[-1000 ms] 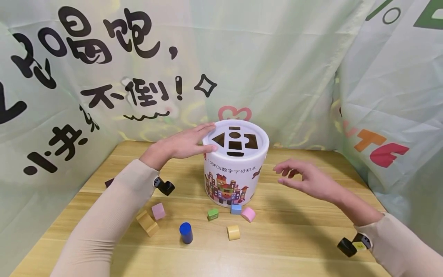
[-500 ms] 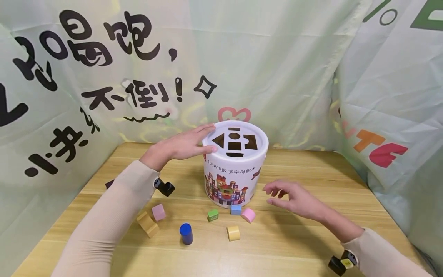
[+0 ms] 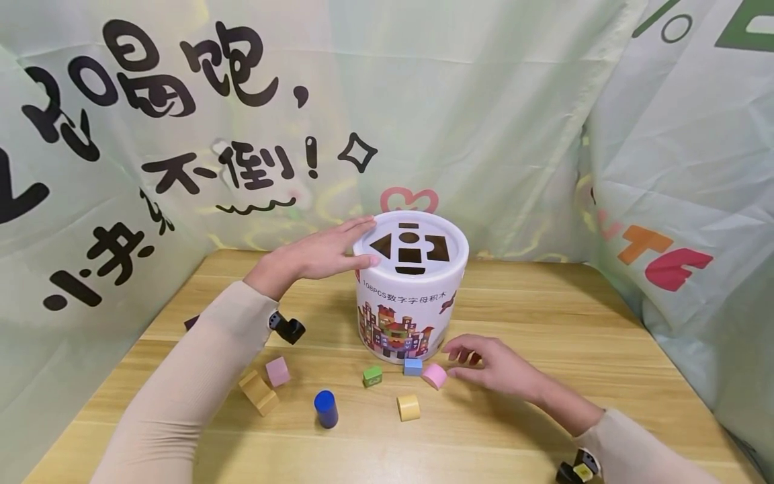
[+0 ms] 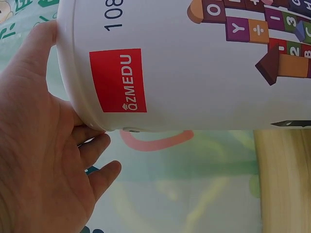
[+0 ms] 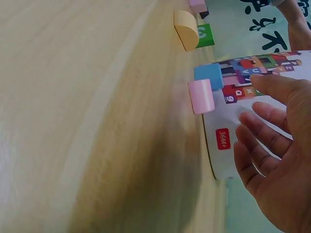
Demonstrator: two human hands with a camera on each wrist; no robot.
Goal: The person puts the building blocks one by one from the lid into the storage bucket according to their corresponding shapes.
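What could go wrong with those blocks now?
The right grip is beside the pink rounded block, so reaching in might knock the light blue block close by. The dark blue cylinder stands on end, so a stray bump could tip it over.

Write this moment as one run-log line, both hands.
left hand: rests on white bucket rim | right hand: holds nothing, near rounded pink block | small blue block: beside pink one, untouched

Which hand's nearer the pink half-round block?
Right. The right hand is just right of the pink half-round block, not gripping it; the left hand is farther off, up at the bucket rim.
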